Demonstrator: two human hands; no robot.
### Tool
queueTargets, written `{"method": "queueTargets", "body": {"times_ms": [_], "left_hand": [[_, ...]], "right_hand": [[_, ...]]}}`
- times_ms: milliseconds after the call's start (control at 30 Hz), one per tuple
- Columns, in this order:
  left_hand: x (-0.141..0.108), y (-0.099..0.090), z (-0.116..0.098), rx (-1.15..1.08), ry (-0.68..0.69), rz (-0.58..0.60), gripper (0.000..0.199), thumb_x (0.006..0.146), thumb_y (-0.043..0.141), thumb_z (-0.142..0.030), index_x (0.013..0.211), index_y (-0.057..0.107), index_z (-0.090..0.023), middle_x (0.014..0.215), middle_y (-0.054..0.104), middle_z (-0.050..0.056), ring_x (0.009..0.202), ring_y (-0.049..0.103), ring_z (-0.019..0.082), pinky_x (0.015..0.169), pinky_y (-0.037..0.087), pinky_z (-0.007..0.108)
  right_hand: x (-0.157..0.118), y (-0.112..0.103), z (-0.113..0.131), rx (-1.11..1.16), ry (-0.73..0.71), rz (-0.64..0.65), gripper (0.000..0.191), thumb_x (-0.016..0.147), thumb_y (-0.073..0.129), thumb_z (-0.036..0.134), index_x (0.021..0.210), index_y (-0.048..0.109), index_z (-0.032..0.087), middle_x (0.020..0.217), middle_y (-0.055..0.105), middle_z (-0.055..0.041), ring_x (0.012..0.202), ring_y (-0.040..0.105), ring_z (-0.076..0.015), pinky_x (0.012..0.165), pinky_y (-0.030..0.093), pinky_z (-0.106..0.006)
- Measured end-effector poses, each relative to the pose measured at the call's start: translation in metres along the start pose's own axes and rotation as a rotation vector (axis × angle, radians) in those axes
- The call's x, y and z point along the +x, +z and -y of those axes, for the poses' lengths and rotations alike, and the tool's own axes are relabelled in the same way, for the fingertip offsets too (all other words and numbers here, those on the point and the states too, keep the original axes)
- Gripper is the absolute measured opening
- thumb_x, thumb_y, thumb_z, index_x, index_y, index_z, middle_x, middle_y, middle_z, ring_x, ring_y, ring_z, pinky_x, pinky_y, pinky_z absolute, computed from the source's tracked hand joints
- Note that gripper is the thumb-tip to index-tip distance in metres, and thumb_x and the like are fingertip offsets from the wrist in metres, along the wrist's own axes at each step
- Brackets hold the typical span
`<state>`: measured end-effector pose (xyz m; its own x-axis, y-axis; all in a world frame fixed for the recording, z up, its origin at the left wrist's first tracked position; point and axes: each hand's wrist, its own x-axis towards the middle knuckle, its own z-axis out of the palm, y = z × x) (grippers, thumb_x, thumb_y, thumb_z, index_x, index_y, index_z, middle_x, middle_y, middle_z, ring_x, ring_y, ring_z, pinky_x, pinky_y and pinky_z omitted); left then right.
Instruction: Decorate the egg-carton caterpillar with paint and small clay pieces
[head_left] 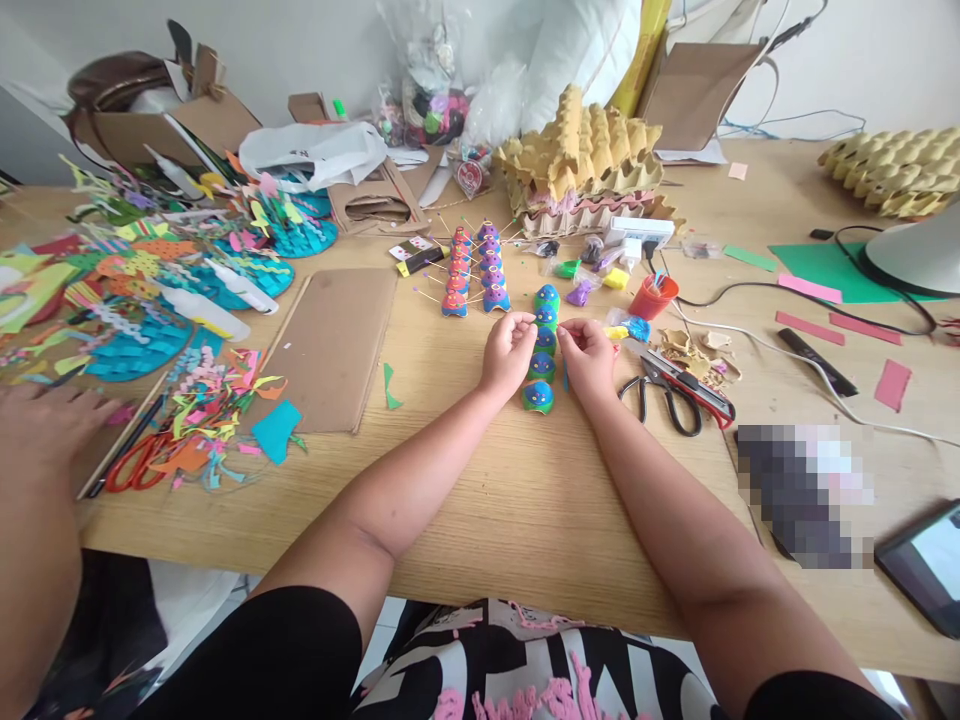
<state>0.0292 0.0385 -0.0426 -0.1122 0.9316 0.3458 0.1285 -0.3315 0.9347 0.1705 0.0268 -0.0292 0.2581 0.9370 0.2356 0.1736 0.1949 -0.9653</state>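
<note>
"Where are the blue-and-green cups (538, 397)?"

"Around the middle of the table (480, 520), in a line running away from the person. Little eyes show on several of them."

"And the hands?"

"One on each side of that line. The left hand (510, 352) has its thumb and forefinger drawn together close against the cups. I can't tell whether it grips an edge or something thin."

"The right hand (589, 355)?"

"Much the same, thumb and forefinger nearly meeting beside the line. The fingers hide whatever might be between them, so I can't tell if it's grasping anything."

"What's near the right hand?"

"A red pot (654, 297) beyond it, and to its right a red cutter (694, 390) lying by a black-handled tool (681, 430)."

"Behind the left hand?"

"Two more lines side by side: red cups (455, 270) and purple cups (492, 270), with thin pins sticking out. Egg trays (577, 150) are stacked farther back."

"Over on the left?"

"A flat piece of cardboard (337, 350), then a heap of paper scraps (225, 400) with white glue bottles (202, 312) beyond. Another person's hand (49, 425) is at the far left edge."
</note>
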Motion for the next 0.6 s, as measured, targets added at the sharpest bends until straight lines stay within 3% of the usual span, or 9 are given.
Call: {"method": "queueTargets", "body": {"times_ms": [300, 600], "left_hand": [[-0.001, -0.005, -0.016, 0.201, 0.117, 0.027, 0.007, 0.093, 0.073, -0.029, 0.087, 0.076, -0.026, 0.100, 0.079, 0.005, 0.107, 0.068, 0.024, 0.109, 0.044, 0.040], [0.002, -0.005, -0.009, 0.237, 0.121, -0.017, 0.013, 0.090, 0.076, -0.027, 0.078, 0.072, -0.024, 0.093, 0.079, 0.002, 0.102, 0.071, 0.022, 0.105, 0.047, 0.037]], "right_hand": [[-0.001, 0.002, -0.002, -0.004, -0.067, 0.039, 0.016, 0.082, 0.073, 0.038, 0.087, 0.073, 0.023, 0.082, 0.070, -0.0028, 0.073, 0.060, -0.0178, 0.071, 0.050, -0.035], [-0.006, 0.002, 0.001, -0.088, -0.140, 0.082, 0.015, 0.084, 0.073, 0.034, 0.091, 0.076, 0.021, 0.079, 0.069, -0.0011, 0.070, 0.057, -0.0151, 0.068, 0.048, -0.032]]}}
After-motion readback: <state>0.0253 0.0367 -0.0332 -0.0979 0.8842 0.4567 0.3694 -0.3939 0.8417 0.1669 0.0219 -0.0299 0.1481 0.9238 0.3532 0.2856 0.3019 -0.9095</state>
